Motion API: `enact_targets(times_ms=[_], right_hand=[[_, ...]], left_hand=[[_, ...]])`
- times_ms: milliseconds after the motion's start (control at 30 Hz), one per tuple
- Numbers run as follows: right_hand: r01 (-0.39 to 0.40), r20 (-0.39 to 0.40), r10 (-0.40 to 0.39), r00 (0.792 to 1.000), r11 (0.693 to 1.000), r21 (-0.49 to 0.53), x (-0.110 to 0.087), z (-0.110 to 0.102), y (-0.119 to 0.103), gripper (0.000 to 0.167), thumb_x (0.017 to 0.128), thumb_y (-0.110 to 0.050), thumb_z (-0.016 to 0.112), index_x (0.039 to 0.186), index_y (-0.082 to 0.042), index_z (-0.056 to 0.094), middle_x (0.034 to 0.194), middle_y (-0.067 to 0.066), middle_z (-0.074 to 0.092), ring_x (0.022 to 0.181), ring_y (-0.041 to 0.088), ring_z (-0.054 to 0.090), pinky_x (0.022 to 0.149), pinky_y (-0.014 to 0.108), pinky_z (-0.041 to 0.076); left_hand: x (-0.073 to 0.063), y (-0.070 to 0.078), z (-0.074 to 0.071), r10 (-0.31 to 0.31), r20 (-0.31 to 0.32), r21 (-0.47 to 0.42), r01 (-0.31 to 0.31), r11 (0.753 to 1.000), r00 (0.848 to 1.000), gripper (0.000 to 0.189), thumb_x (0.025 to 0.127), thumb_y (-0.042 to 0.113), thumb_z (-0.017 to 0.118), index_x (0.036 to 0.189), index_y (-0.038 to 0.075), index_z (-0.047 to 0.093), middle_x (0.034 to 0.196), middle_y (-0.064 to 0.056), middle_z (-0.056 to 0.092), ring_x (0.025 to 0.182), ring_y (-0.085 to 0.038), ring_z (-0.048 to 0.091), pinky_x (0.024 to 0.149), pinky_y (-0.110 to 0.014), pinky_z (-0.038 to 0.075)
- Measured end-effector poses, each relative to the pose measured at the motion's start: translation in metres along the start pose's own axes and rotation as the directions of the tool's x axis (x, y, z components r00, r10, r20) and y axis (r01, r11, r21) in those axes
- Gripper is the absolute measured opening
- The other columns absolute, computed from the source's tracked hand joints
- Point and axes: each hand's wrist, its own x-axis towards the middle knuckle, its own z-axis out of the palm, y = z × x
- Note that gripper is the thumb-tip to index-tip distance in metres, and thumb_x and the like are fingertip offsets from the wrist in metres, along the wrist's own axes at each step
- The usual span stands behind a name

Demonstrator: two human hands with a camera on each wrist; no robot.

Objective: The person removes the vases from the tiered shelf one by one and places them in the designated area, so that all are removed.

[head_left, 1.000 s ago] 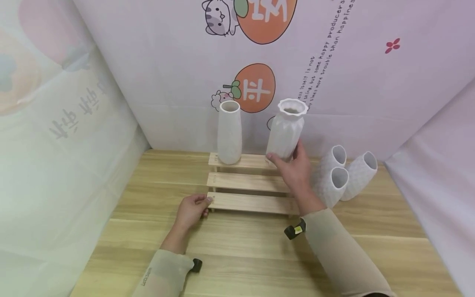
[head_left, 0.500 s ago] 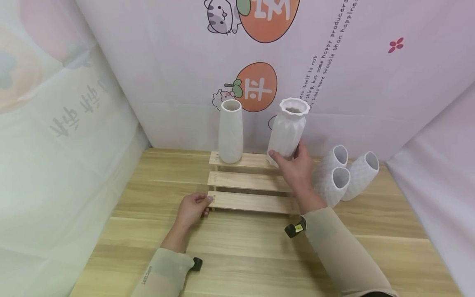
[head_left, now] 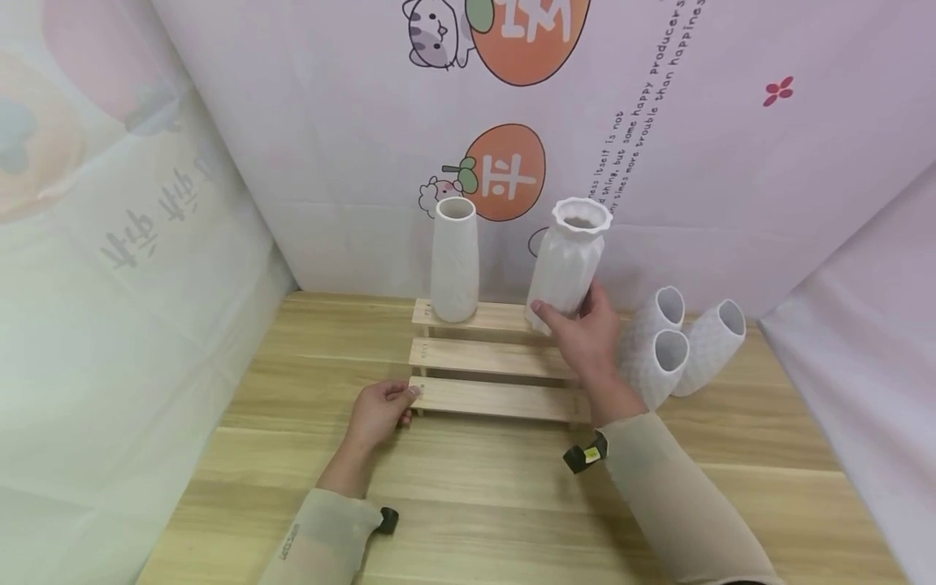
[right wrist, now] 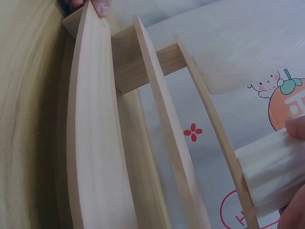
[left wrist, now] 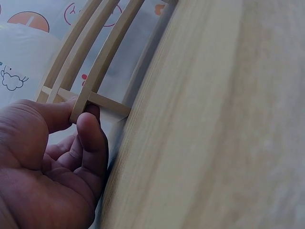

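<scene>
A pale wooden three-step rack (head_left: 497,400) stands on the table. My left hand (head_left: 380,414) pinches the left end of its lowest board; in the left wrist view the thumb (left wrist: 57,114) and a fingertip meet at the board's corner. My right hand (head_left: 591,337) grips the lower part of a white pleated vase (head_left: 569,264) with a scalloped rim. This vase leans slightly to the right, its base at the right part of the top board, and the right wrist view shows that base (right wrist: 269,176) right at the board. A smooth, tapered white vase (head_left: 455,264) stands upright on the top board's left end.
Several white textured vases with slanted mouths, one of them a front vase (head_left: 654,370), stand close together right of the rack, near my right forearm. Printed cloth (head_left: 351,162) hangs right behind the rack, and more cloth (head_left: 110,341) encloses the sides of the wooden table (head_left: 468,504).
The pleated vase in my right hand has shifted very slightly, its base now a little nearer the top board's front edge. My left hand keeps its pinch on the lowest board.
</scene>
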Motion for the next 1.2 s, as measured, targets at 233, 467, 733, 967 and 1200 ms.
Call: enact_targets(times_ms=[233, 467, 733, 967, 1200], right_hand=[[-0.032, 0.022, 0.032, 0.999, 0.999, -0.003, -0.011, -0.006, -0.004, 0.087, 0.074, -0.038, 0.096, 0.148, -0.017, 0.055, 0.144, 0.007, 0.063, 0.133, 0.022, 0.058, 0.113, 0.044, 0.045], [0.020, 0.030, -0.022, 0.999, 0.998, 0.054, -0.024, -0.011, -0.006, 0.083, 0.073, -0.033, 0.096, 0.144, -0.014, 0.057, 0.139, 0.008, 0.065, 0.129, 0.021, 0.060, 0.110, 0.041, 0.048], [0.051, 0.052, -0.057, 0.997, 0.993, 0.111, -0.039, -0.017, -0.013, 0.080, 0.074, -0.028, 0.097, 0.143, -0.018, 0.059, 0.138, 0.005, 0.066, 0.129, 0.018, 0.061, 0.111, 0.039, 0.047], [0.103, 0.053, -0.111, 0.992, 0.984, 0.145, -0.051, -0.022, -0.017, 0.076, 0.075, -0.023, 0.096, 0.141, -0.018, 0.060, 0.135, 0.003, 0.067, 0.127, 0.017, 0.061, 0.112, 0.038, 0.046], [0.116, 0.025, -0.121, 0.992, 0.984, 0.137, -0.060, -0.027, -0.018, 0.073, 0.074, -0.019, 0.097, 0.138, -0.015, 0.063, 0.130, 0.003, 0.070, 0.122, 0.018, 0.065, 0.109, 0.038, 0.049]], left_hand=[[-0.001, -0.002, -0.001, 0.004, 0.001, -0.004, -0.004, 1.000, 1.000, 0.043, 0.098, 0.026, 0.074, 0.125, -0.007, 0.067, 0.087, -0.009, 0.076, 0.066, -0.020, 0.069, 0.061, -0.029, 0.059], [0.000, -0.002, -0.002, -0.008, 0.004, -0.021, 0.008, 1.000, 1.000, 0.043, 0.099, 0.026, 0.074, 0.125, -0.007, 0.068, 0.087, -0.009, 0.076, 0.067, -0.019, 0.069, 0.060, -0.028, 0.059], [0.001, -0.003, -0.002, -0.025, -0.004, -0.030, 0.025, 0.999, 1.000, 0.040, 0.098, 0.024, 0.074, 0.123, -0.006, 0.069, 0.087, -0.010, 0.076, 0.066, -0.019, 0.069, 0.059, -0.028, 0.059], [0.000, -0.002, -0.001, -0.009, -0.004, -0.003, 0.009, 1.000, 1.000, 0.041, 0.099, 0.025, 0.073, 0.125, -0.007, 0.068, 0.088, -0.009, 0.076, 0.066, -0.018, 0.069, 0.059, -0.028, 0.059], [0.001, -0.002, 0.000, -0.014, 0.011, -0.014, 0.014, 1.000, 1.000, 0.043, 0.099, 0.026, 0.073, 0.126, -0.006, 0.067, 0.087, -0.009, 0.076, 0.067, -0.019, 0.069, 0.061, -0.028, 0.059]])
